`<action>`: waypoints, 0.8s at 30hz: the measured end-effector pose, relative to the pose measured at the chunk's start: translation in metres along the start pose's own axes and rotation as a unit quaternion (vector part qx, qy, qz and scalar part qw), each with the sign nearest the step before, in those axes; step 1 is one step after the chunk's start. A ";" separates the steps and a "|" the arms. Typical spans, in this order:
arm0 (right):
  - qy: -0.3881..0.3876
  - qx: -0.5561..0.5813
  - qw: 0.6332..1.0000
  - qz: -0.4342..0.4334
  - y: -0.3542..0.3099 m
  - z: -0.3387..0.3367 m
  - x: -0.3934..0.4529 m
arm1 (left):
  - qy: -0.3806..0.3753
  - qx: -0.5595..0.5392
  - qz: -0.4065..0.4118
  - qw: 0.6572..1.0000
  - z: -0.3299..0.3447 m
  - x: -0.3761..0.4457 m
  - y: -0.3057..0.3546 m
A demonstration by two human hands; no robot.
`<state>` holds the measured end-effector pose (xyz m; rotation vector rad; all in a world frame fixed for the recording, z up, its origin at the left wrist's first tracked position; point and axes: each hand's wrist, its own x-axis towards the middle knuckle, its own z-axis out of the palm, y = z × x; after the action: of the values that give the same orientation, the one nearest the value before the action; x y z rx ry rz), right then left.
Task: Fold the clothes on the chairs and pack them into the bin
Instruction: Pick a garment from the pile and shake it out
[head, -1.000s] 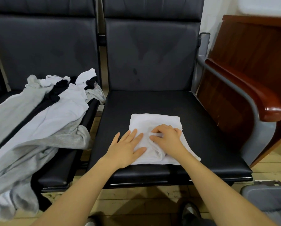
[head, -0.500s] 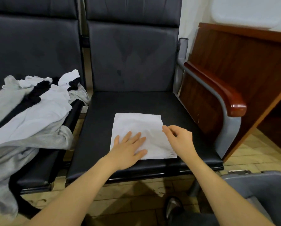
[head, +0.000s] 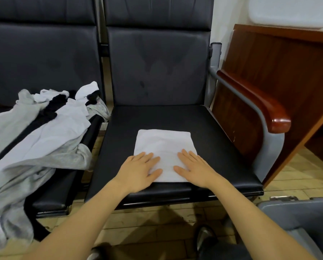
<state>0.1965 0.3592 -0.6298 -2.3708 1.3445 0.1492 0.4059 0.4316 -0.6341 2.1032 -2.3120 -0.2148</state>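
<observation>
A white garment (head: 164, 145), folded into a flat rectangle, lies on the front half of the black chair seat (head: 222, 143). My left hand (head: 140, 169) rests flat on its near left corner with straight fingers. My right hand (head: 194, 167) lies flat on its near right corner, fingers spread. A heap of grey, white and black clothes (head: 35, 139) covers the chair on the left and hangs over its front edge. The grey bin (head: 295, 220) shows at the bottom right, beside the chair.
A wooden-capped armrest (head: 258, 102) on a grey metal frame bounds the seat on the right. Behind it stands a brown wooden desk panel (head: 280, 72). A dark shoe (head: 203, 239) rests on the pale tiled floor (head: 153, 222) below.
The rumpled near edge of the white garment has been smoothed flat. My right hand went from bunching the cloth to lying flat on it. The left hand stayed pressed on the left corner.
</observation>
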 end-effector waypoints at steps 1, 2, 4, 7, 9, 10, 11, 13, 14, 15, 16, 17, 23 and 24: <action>0.005 -0.001 1.000 -0.005 -0.002 -0.003 -0.003 | 0.013 -0.003 0.002 1.000 -0.003 0.000 -0.001; 0.017 0.006 1.000 -0.005 -0.003 -0.006 -0.005 | 0.025 -0.010 0.001 1.000 -0.007 -0.001 -0.002; 0.056 0.070 0.996 0.005 -0.003 -0.011 -0.007 | 0.050 -0.026 -0.002 0.998 -0.012 -0.004 -0.004; 0.115 0.186 0.976 0.005 0.002 -0.015 -0.008 | 0.105 -0.091 -0.018 0.990 -0.014 -0.003 -0.007; 0.149 0.210 0.966 0.013 0.007 -0.014 -0.008 | 0.190 -0.062 -0.019 0.980 -0.008 0.000 -0.010; 0.174 0.191 0.966 0.027 0.009 -0.012 -0.008 | 0.218 -0.044 -0.040 0.974 -0.007 0.002 -0.011; 0.199 0.170 0.964 0.043 0.011 -0.009 -0.007 | 0.224 -0.039 -0.079 0.971 -0.007 0.003 -0.012; 0.224 0.139 0.962 0.075 0.015 -0.003 -0.003 | 0.173 -0.044 -0.158 0.971 -0.007 0.005 -0.012; 0.221 0.121 0.964 0.088 0.015 0.000 0.000 | 0.146 -0.044 -0.174 0.973 -0.005 0.006 -0.012; 0.212 0.102 0.967 0.097 0.014 0.002 0.003 | 0.130 -0.049 -0.175 0.975 -0.002 0.007 -0.012; 0.203 0.094 0.969 0.107 0.013 0.003 0.006 | 0.121 -0.059 -0.170 0.976 0.000 0.009 -0.010; 0.197 0.100 0.969 0.111 0.010 0.003 0.009 | 0.121 -0.073 -0.166 0.976 0.002 0.011 -0.009; 0.145 0.156 0.970 0.113 -0.004 0.001 0.017 | 0.130 -0.246 -0.134 0.951 0.003 0.015 -0.012; 0.142 0.162 0.971 0.103 -0.005 0.001 0.016 | 0.136 -0.268 -0.122 0.946 0.003 0.013 -0.013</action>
<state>0.2096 0.3490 -0.6338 -2.0309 1.6048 -0.3412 0.4172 0.4175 -0.6394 1.9701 -1.6045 -0.4600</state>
